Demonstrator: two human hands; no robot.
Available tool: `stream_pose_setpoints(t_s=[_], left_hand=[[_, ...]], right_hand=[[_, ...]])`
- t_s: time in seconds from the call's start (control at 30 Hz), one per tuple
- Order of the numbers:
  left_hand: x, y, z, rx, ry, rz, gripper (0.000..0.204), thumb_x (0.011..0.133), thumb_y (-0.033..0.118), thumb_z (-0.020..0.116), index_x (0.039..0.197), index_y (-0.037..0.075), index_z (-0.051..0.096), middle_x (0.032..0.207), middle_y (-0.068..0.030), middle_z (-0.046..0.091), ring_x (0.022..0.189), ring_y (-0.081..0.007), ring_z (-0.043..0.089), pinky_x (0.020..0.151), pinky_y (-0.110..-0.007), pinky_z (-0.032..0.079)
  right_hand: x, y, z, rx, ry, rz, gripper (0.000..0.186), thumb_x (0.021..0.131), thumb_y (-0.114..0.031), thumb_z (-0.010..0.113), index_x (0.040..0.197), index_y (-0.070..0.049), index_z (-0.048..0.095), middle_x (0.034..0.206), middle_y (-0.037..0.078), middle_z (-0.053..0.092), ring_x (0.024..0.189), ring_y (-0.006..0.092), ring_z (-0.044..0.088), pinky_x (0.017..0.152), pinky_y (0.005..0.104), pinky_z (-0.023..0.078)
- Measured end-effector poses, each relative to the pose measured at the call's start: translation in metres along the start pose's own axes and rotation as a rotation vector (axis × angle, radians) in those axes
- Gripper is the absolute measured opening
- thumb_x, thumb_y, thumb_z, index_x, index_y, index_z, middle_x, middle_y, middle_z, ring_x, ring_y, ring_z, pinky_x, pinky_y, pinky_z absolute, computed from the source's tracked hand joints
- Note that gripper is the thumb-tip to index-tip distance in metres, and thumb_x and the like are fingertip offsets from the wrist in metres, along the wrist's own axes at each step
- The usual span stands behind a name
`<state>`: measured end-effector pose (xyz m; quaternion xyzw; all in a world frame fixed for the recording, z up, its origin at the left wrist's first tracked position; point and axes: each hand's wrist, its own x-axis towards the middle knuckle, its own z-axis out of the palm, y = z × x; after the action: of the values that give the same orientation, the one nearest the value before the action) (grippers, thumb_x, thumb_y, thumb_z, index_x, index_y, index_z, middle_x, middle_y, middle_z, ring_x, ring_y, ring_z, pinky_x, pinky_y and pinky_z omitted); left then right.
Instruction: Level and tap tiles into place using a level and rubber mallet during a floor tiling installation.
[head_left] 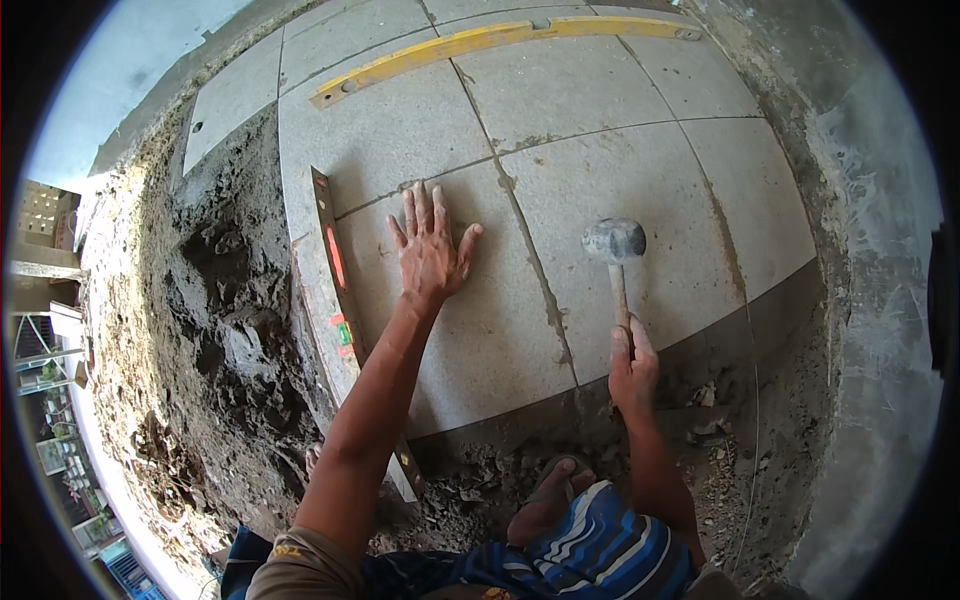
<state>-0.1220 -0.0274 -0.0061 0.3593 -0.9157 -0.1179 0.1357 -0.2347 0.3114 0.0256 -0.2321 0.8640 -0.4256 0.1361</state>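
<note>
My left hand lies flat with fingers spread on a grey floor tile, near the joint at its far edge. In my right hand is the wooden handle of a rubber mallet. Its dark head, smeared with pale dust, is over the tile to the right; I cannot tell whether it touches. Beside my left forearm, a spirit level with a green vial stretches along the left edge of the tiles, partly hidden by the arm.
A long yellow spirit level rests across the far tiles. Rough wet mortar borders the left side, with more mortar in front near my foot. A thin string runs along the right, near the grey wall.
</note>
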Motion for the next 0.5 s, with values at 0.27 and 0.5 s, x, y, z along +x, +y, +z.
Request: stream_pose_setpoints(t_s=[0.27,0.5], left_hand=[[-0.045,0.07,-0.011,-0.174,-0.243,0.228,0.092,0.104,0.068,0.045,0.166,0.003,0.026,0.172,-0.0287,0.02,0.161,-0.047,0.014,0.127,-0.067,0.01],[-0.009,-0.054,-0.136,0.053,-0.121,0.39,0.066,0.111,0.046,0.048,0.163,0.008,0.035,0.17,-0.0176,0.034,0.159,-0.0358,0.029,0.129,-0.054,0.026]], right_hand=[[0.032,0.006,-0.004,-0.028,0.035,-0.002,0.048,0.108,-0.033,0.058,0.138,0.004,0.062,0.106,0.024,0.073,0.096,0.037,0.072,0.085,0.0448,0.055],[0.025,0.0,-0.005,-0.064,-0.104,0.007,0.046,0.109,-0.031,0.058,0.137,0.006,0.061,0.11,0.023,0.072,0.098,0.033,0.069,0.09,0.0416,0.054]])
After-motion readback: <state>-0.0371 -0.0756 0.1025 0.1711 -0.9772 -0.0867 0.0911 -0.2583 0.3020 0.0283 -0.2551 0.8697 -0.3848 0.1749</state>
